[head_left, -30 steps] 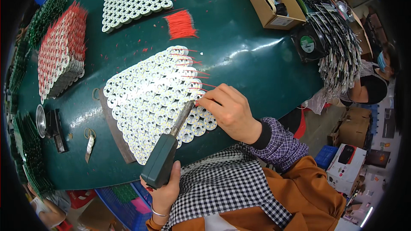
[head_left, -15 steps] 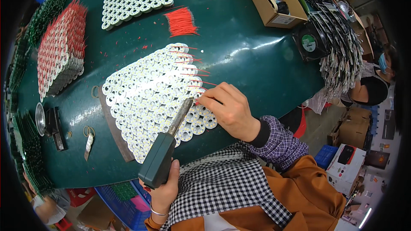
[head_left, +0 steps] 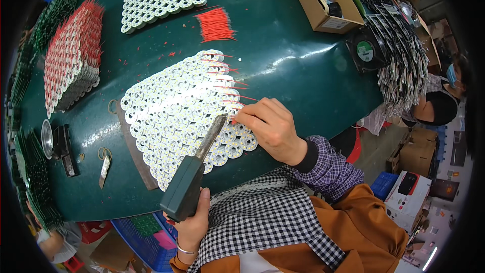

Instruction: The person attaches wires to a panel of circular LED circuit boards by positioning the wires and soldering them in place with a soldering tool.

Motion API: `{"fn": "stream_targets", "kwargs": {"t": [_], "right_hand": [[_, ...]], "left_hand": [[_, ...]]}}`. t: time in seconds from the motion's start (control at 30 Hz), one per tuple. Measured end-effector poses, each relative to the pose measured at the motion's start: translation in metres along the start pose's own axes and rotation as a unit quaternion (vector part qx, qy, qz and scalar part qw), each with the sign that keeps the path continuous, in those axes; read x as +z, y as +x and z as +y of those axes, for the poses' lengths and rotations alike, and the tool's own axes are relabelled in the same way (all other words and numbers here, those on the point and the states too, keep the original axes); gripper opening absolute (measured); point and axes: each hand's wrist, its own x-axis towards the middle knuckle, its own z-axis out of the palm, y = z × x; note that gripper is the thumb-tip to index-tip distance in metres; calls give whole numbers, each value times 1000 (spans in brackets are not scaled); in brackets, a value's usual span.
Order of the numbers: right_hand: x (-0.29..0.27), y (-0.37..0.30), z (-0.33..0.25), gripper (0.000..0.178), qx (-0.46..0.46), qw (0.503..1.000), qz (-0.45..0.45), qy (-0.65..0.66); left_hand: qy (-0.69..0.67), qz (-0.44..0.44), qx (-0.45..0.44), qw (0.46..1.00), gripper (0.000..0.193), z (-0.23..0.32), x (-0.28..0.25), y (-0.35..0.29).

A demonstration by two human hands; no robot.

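Green tabletop [head_left: 298, 86], white discs [head_left: 177, 116], hands [head_left: 273, 129] (left [head_left: 191, 228] grips tool [head_left: 182, 184]).

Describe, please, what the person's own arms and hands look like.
The right hand is gloveless, with a purple checked sleeve, a dark cuff and, farther up, brown cloth. The left hand is gloveless too, with a silvery bangle at the wrist and a brown sleeve.

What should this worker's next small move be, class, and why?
Probably touch the green tool, held in the left hand, to the white discs beside the right hand: the tool's tip is close to its fingers, and discs farther up the right edge carry red wires while those nearer the body show none.
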Motion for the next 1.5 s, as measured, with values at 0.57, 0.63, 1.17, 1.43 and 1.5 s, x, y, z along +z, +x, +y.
{"fn": "stream_targets", "kwargs": {"t": [0.57,0.63,1.17,1.43,1.5], "right_hand": [[0,1,-1,21,-18,1000,-7,-15],[0,1,0,21,-21,1000,-7,-16],[0,2,1,21,-23,1000,0,-11],[0,2,1,18,-21,1000,-4,-8],[0,2,1,18,-22,1000,-3,-10]], "left_hand": [[13,-13,16,1000,26,-6,-1,0],[25,-15,17,999,25,-1,1,2],[-11,-4,5,1000,27,-4,0,-4],[4,-33,-21,999,24,-3,-2,-1],[23,-33,-9,999,28,-4,-2,-2]]}}
